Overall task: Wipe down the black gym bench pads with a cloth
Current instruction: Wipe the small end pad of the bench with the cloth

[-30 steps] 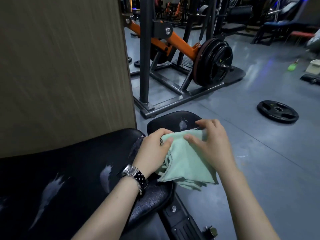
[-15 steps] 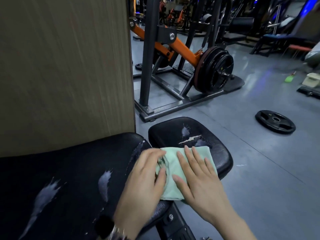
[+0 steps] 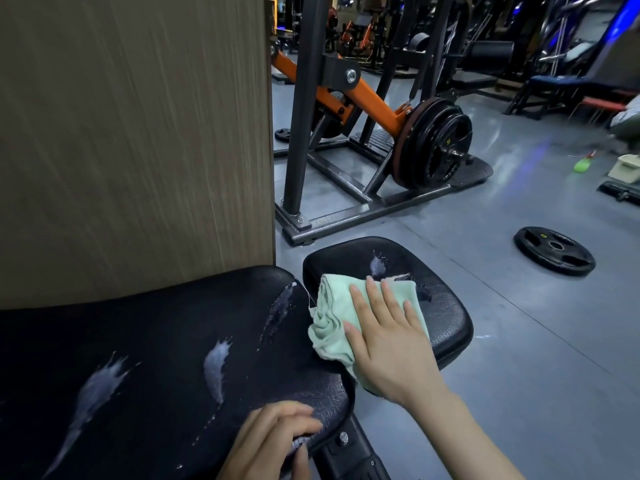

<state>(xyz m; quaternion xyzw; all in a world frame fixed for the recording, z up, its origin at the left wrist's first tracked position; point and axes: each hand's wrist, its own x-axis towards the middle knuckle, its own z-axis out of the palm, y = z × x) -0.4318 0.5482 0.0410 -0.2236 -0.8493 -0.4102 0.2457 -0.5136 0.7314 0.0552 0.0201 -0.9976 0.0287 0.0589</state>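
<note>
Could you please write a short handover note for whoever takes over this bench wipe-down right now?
Right hand: flat, fingers straight, pressing the green cloth onto the small seat pad.
Left hand: gripping the near edge of the long back pad, holding no cloth.
Done: cloth is folded and on the seat pad; no wiped area can be confirmed.
Left: white splashes show on the seat pad beyond the cloth, and several streaks on the back pad. Wipe both.

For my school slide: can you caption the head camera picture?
Right hand presses a green cloth flat on the small bench pad; left hand grips the big pad's edge.
</note>
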